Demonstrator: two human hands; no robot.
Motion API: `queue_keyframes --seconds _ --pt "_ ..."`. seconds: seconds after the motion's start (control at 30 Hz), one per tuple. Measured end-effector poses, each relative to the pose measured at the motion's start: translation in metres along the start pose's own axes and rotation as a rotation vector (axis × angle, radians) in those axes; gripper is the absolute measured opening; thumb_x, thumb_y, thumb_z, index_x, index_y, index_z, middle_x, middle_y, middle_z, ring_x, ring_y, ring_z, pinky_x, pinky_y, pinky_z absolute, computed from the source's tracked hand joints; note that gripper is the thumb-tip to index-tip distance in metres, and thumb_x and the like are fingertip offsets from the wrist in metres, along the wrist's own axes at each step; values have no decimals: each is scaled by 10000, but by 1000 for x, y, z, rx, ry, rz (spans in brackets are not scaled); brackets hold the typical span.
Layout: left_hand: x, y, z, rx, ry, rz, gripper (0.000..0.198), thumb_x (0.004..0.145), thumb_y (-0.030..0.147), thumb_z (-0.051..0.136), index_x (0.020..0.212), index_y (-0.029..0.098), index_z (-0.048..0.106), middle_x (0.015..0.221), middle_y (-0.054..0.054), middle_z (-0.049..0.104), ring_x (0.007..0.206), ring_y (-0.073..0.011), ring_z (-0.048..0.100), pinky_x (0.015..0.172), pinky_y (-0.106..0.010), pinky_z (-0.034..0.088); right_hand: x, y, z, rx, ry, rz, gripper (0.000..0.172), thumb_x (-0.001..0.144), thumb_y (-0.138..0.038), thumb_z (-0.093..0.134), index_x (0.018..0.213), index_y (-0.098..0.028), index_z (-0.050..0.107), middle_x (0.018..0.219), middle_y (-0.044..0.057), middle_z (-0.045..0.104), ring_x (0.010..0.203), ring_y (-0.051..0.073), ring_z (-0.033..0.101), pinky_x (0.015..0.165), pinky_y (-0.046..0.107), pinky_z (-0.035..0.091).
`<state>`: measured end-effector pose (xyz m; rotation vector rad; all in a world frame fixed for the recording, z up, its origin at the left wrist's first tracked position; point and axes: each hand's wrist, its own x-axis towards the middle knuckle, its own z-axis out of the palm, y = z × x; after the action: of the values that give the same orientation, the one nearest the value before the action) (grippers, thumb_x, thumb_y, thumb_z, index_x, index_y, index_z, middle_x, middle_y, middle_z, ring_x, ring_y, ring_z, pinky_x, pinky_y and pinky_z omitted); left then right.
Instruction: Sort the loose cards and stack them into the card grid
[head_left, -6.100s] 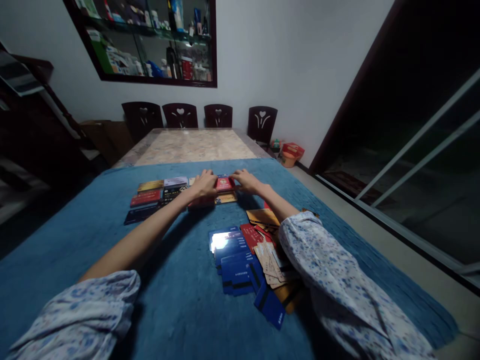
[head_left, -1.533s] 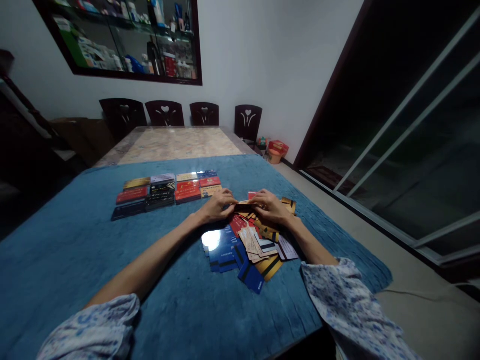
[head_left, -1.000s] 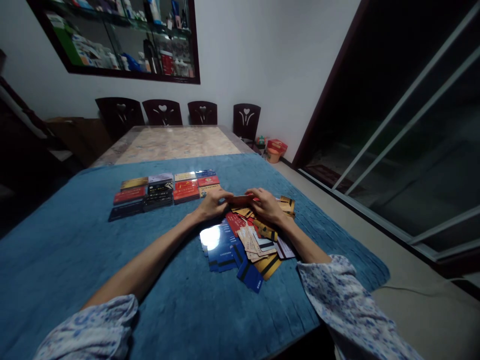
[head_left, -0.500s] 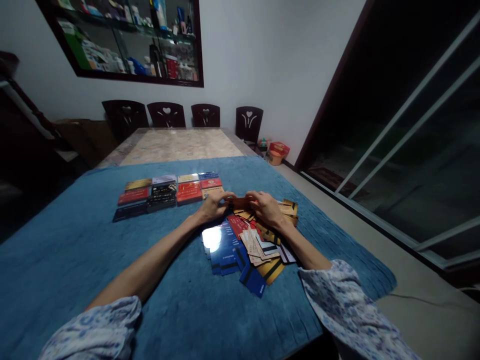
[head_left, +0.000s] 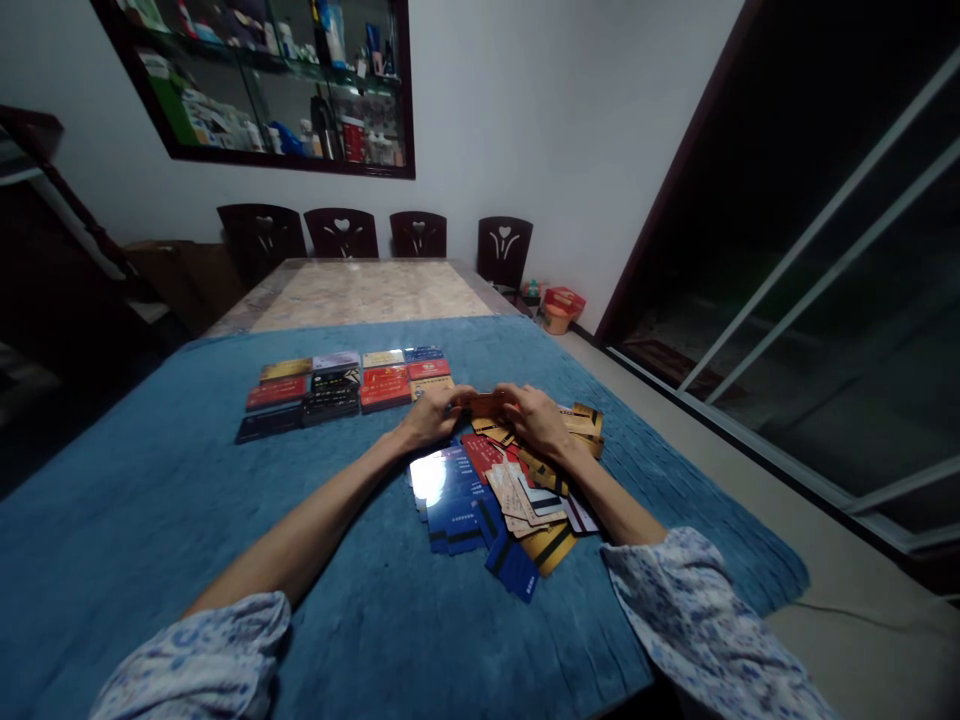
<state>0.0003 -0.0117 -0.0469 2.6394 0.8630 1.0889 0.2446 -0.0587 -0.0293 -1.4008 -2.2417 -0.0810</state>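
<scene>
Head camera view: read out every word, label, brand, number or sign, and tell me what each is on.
No text is readable.
Overlapping blue plastic cards: pale print, too small.
Loose beige plastic cards: print too blurred.
Stacked red plastic cards: lettering too small.
Stacked black plastic cards: pale lettering, too small.
Red cylindrical container, upper left: markings too blurred.

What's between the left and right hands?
In the head view, an orange-brown card or card stack, held at its ends by the left hand and right hand.

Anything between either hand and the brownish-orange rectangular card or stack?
Nothing visible: left hand and right hand hold the brownish-orange rectangular card or stack at opposite ends. Loose multicoloured flat cards lie nearby, none visibly between.
</scene>
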Motion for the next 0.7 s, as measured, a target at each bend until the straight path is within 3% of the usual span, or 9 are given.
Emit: queue_keyframes --seconds 0.7 --pt "0 -1 1 71 -32 -38 380 849 115 534 1209 157 648 983 -99 755 890 -222 718 847 -357 574 6 -8 -1 -102 -120 -12 504 936 -164 589 1438 -208 576 1100 117 743 1015 263 607 845 346 394"
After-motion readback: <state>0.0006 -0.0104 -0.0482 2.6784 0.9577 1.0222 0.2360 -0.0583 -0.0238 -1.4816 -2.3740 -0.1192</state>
